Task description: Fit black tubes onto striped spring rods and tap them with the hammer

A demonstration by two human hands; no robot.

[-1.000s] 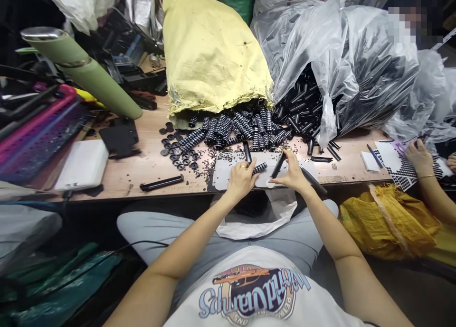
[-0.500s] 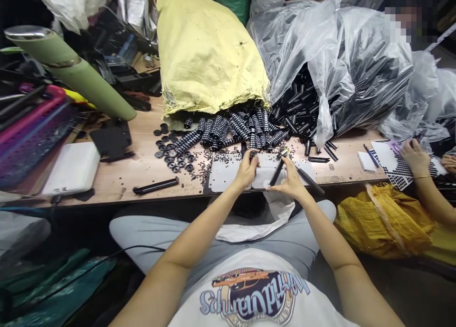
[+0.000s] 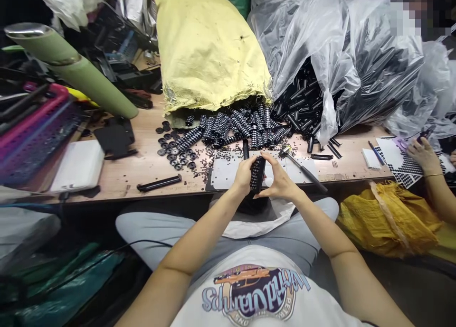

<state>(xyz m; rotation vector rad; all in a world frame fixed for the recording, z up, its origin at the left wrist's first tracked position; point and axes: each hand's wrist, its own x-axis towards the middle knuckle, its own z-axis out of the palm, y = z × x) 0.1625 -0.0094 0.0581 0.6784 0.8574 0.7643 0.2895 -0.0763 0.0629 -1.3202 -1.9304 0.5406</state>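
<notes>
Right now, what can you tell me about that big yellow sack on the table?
The yellow sack is pale, bulging and creased, of what looks like coarse woven fabric. It has a small dark mark and a frayed, ragged lower edge. It lies on the far side of the table, with black-and-white patterned cylinders heaped at that edge. Clear plastic crowds its right side. Neither the left hand nor the right hand touches it.
</notes>
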